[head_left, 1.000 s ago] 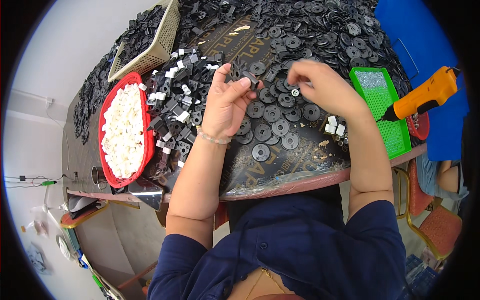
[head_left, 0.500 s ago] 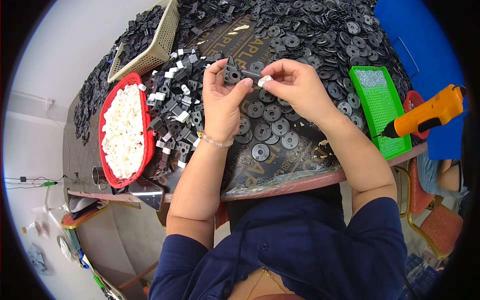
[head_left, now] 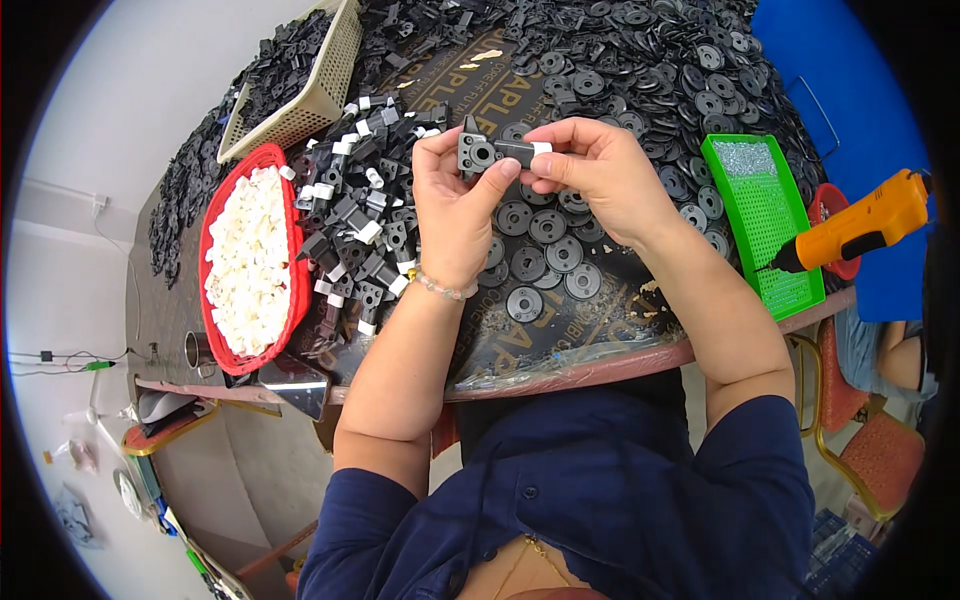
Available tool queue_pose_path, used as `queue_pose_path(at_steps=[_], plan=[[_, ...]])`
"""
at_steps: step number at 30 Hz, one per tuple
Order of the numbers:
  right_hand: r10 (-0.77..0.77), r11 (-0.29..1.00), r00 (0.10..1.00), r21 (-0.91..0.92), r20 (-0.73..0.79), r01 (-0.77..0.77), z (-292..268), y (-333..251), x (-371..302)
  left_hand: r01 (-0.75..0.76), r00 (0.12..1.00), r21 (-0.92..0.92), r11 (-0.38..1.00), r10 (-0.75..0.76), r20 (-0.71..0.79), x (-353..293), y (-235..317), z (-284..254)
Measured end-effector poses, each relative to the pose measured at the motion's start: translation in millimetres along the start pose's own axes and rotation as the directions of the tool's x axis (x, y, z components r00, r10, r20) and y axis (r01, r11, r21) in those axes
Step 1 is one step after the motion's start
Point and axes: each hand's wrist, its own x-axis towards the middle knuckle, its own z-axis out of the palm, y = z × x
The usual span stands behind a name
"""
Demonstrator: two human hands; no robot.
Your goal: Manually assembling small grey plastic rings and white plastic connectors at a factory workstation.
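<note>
Between thumb and fingers my left hand [head_left: 455, 195] grips a black plastic bracket [head_left: 482, 152] with round holes in its plate. The bracket's stem points right, toward my right hand [head_left: 600, 170]. A small white cap [head_left: 541, 149] sits on the stem's end, and my right thumb and fingers are closed on it. Left of my left hand lies a heap of black brackets [head_left: 355, 215], many with white caps on. Under and beyond my hands are grooved black discs [head_left: 547, 226].
A red basket [head_left: 299, 285] of white caps stands left, a beige basket [head_left: 318, 95] of black parts behind it. On the right, an orange electric screwdriver [head_left: 860, 225] lies across a green tray [head_left: 722, 180] of small metal screws. A red bowl [head_left: 822, 195] sits beside it.
The white piece in my right fingers has come onto the bracket's stem end, where it now shows as a square cap. Both hands have shifted slightly to the right.
</note>
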Motion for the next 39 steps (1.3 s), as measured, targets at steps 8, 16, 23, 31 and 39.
queue_pose_path(at_steps=[8, 16, 23, 31, 39], plan=[[-0.001, 0.997, 0.998, -0.081, 0.069, 0.007, -5, -9, -3, -0.025, 0.998, 0.028, 0.999, 0.023, 0.062, -3, 10, 5], [-0.124, 0.969, 0.936, -0.163, 0.329, 0.186, 13, -19, 22, 0.595, 0.794, -0.406, 0.694, -0.431, 0.428, 2, -6, -19], [-0.274, 0.656, 0.901, -0.62, 0.336, 0.431, 100, -26, 67, 0.578, 0.816, -0.524, 0.625, -0.433, 0.383, 17, -25, -37], [-0.389, 0.302, 0.738, -0.68, 0.551, 0.667, 171, 43, 114, 0.604, 0.77, -0.629, 0.49, -0.563, 0.302, 30, -47, -68], [-0.098, -0.373, 0.951, -0.897, 0.293, 0.238, 11, 7, 87, 0.423, 0.855, -0.498, 0.757, -0.516, -0.058, 26, -28, -51]])
